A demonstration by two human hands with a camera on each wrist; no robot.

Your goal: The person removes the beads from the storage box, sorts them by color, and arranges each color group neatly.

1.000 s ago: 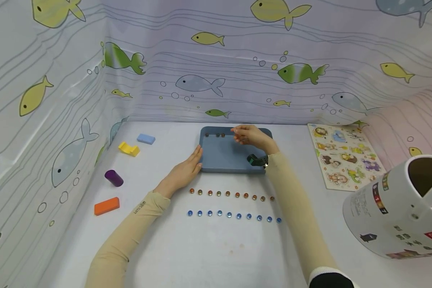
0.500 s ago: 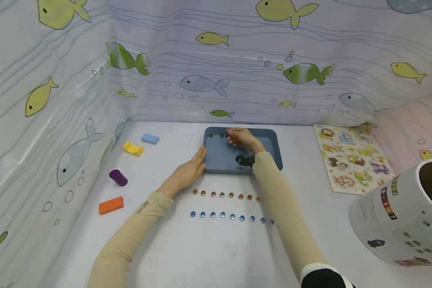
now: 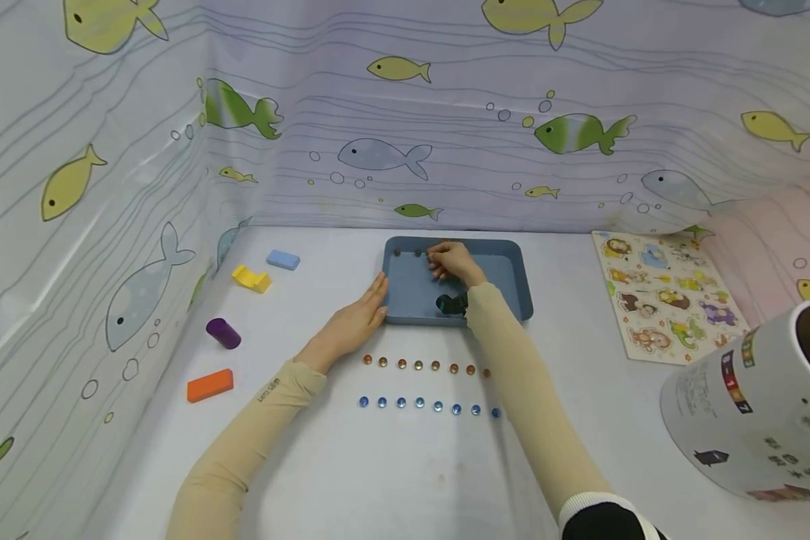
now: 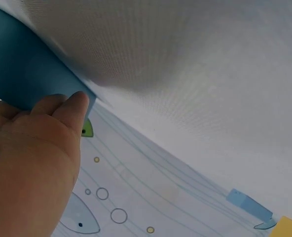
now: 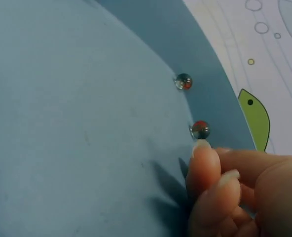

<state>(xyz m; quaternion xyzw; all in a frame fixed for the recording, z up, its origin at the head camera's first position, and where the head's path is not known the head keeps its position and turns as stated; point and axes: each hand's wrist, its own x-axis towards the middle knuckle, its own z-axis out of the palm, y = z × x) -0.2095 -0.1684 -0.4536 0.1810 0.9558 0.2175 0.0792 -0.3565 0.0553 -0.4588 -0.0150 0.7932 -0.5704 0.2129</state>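
My left hand (image 3: 351,324) lies with straight fingers against the left wall of the blue-grey tray (image 3: 412,296); in the left wrist view, the left hand (image 4: 32,163) touches the tray's side (image 4: 32,59). Inside the tray, at its far wall, my right hand (image 3: 454,262) has curled fingers, the tips together at a small glass marble that they mostly hide. Left of it sit two more marbles. In the right wrist view, one clear marble with red inside (image 5: 184,81) rests by the wall, and a second marble (image 5: 200,130) is right at the fingertips of the right hand (image 5: 230,192).
Before the tray run a row of reddish and amber marbles (image 3: 435,366) and a row of blue marbles (image 3: 420,403). At left lie blue (image 3: 283,260), yellow (image 3: 251,279), purple (image 3: 223,333) and orange blocks (image 3: 210,385). At right are an animal picture board (image 3: 671,300) and a large white bucket (image 3: 729,420).
My right hand has moved left inside the tray to the rightmost of the three marbles there, its fingers now covering most of it. My left hand stays at the tray's side.
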